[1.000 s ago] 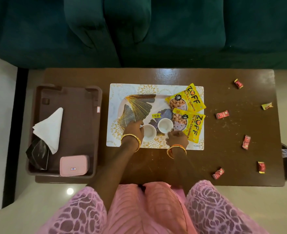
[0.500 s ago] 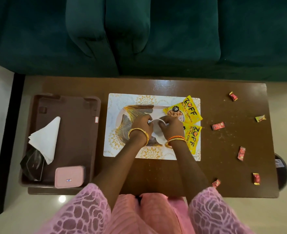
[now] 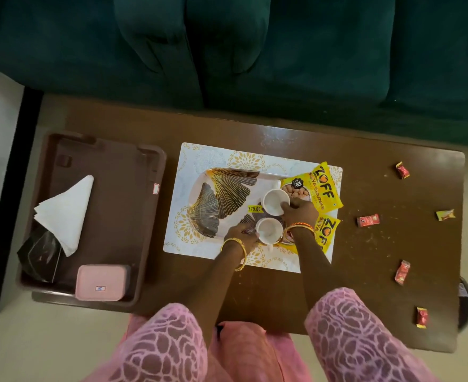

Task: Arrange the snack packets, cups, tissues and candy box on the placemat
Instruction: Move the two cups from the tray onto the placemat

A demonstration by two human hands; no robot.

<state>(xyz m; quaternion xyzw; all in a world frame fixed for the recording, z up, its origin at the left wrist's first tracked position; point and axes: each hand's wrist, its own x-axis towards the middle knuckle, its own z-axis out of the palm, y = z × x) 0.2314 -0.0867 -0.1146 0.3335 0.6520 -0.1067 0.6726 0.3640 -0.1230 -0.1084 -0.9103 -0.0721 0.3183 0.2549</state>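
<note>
**Two cups on the plate**

Brown coffee table, green sofa behind it. Her right hand grips the rim of the far cup; her left hand curls round the near cup. Both cups stand on the leaf-patterned plate, which lies on the placemat. Two yellow snack packets overlap the plate's right end. On the left, a brown tray holds white tissues and a pink box. Wrapped candies lie scattered on the right.
</note>
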